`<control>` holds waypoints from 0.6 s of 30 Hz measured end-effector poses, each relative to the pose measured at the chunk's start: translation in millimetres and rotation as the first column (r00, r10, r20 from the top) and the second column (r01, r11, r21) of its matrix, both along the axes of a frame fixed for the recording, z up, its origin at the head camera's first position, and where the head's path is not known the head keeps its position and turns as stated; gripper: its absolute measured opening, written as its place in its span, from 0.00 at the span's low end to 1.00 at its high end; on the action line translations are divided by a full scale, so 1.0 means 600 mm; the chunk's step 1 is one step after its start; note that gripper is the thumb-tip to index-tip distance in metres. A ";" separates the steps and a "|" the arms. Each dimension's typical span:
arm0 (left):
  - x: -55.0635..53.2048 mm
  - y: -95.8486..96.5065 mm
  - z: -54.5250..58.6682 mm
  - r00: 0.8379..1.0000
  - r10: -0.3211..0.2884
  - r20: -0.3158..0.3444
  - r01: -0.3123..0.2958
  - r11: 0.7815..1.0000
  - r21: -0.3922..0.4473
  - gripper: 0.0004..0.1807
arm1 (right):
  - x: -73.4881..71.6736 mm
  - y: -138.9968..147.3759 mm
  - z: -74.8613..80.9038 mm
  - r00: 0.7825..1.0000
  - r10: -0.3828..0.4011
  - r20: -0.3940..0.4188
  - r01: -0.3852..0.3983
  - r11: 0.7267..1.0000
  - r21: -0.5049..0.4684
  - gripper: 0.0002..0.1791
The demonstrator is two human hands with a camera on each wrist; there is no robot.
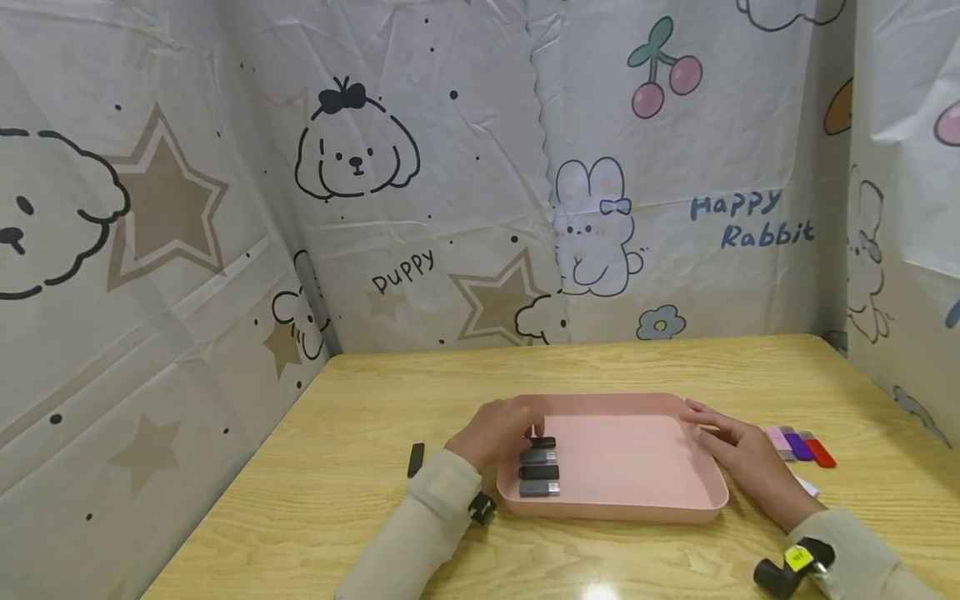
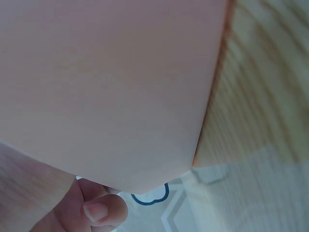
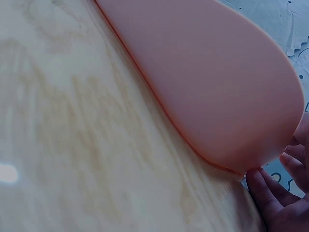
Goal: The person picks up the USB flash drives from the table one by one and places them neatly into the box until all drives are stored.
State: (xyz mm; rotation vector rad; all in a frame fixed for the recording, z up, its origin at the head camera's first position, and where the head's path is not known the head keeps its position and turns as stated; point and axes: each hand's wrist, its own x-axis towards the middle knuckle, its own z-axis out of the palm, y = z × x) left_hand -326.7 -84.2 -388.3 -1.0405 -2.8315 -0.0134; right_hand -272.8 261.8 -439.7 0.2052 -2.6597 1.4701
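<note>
A shallow pink tray (image 1: 622, 513) lies on the table. Down its left side runs a column of USB sticks: a grey one (image 1: 534, 489) nearest, then a black one (image 1: 538, 472), another grey one (image 1: 537, 457) and a black USB stick (image 1: 543, 442) farthest back. My left hand (image 1: 501, 432) reaches over the tray's left wall and pinches the farthest black stick, partly covering it. In the left wrist view the tray wall hides most of that grip. My right hand (image 1: 750, 458) touches the tray's right rim with its fingers extended.
Left of the tray lies a black stick (image 1: 416, 460) on the wooden table (image 1: 360, 417). Pink (image 1: 777, 443), purple (image 1: 797, 445) and red USB sticks (image 1: 819, 451) lie beyond the right hand, with a white object (image 1: 807, 487) partly hidden by it. Printed curtains (image 1: 480, 167) surround the table.
</note>
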 end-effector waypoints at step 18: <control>0.001 0.001 0.009 0.999 0.035 0.012 -0.035 0.999 -0.003 0.05 | 0.000 -0.002 0.002 1.000 -0.013 0.007 0.013 1.000 0.006 0.27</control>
